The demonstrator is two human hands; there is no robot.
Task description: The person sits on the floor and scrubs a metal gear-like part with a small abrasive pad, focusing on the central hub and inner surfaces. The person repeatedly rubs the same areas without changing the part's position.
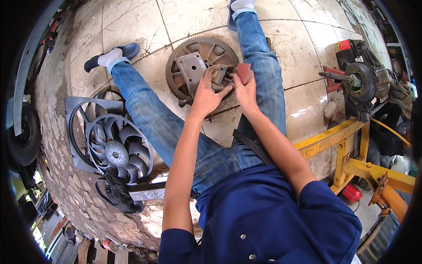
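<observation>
A large rusty flywheel with a toothed rim (pixel 176 47) lies flat on the tiles between my legs. On it rests a grey metal plate (pixel 190 69) with several holes, and beside that a smaller metal block (pixel 219 75). My left hand (pixel 206 94) is closed on the block, its fingertips dirty and thumb reaching right. My right hand (pixel 246 91) pinches a folded reddish-brown sheet (pixel 243 73) that looks like sandpaper, close to the block's right side. The fingers partly hide the block's lower part, so its full shape cannot be made out.
A grey radiator fan with its shroud (pixel 116 152) lies by my left leg, a black glove (pixel 118 191) near it. At right are a yellow metal frame (pixel 325 140), a greasy shafted assembly (pixel 360 81) and a red case (pixel 351 192). A tyre (pixel 25 136) stands far left.
</observation>
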